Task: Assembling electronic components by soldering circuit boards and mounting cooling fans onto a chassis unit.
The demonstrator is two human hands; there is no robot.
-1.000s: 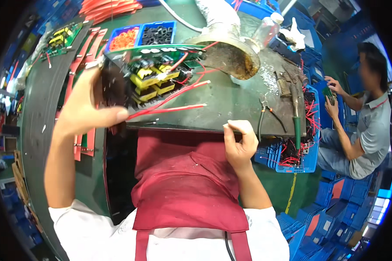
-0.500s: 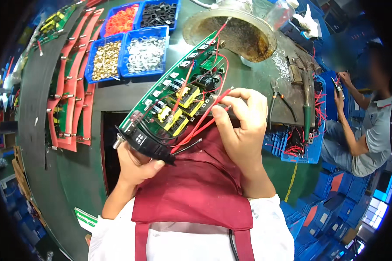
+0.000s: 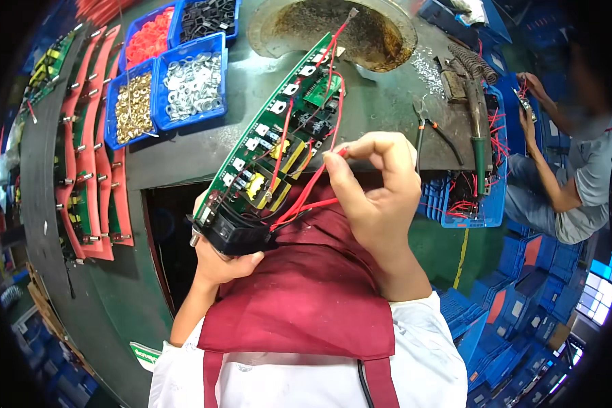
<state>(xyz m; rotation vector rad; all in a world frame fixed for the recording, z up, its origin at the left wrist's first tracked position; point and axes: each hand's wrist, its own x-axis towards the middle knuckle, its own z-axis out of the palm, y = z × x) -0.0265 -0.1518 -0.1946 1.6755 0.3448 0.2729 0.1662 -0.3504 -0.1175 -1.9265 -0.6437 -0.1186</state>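
My left hand [image 3: 221, 265] is closed round the lower end of a green circuit board [image 3: 270, 132], by a black plastic part [image 3: 234, 231]. The board is held up at a slant, its far end pointing away from me. Yellow-wrapped transformers [image 3: 257, 187], white-topped components and wiring cover its face. My right hand [image 3: 381, 187] pinches the end of a red wire [image 3: 313, 185] between thumb and forefinger, just right of the board. Another red wire runs from the black part toward my right palm. A thinner red wire [image 3: 340, 34] sticks out past the far end.
Blue bins hold brass nuts [image 3: 134, 109], silver washers [image 3: 194, 85], red pieces [image 3: 149, 37] and black pieces [image 3: 207, 17]. A stained metal hood [image 3: 333, 27] stands behind the board. Pliers [image 3: 425, 132] and a green-handled soldering iron [image 3: 479, 163] lie right. A co-worker [image 3: 571, 190] sits beyond.
The view has shifted, with the bins now further left. The board's component side is turned more toward me. My right fingertips have closed over the wire end that stuck out above them.
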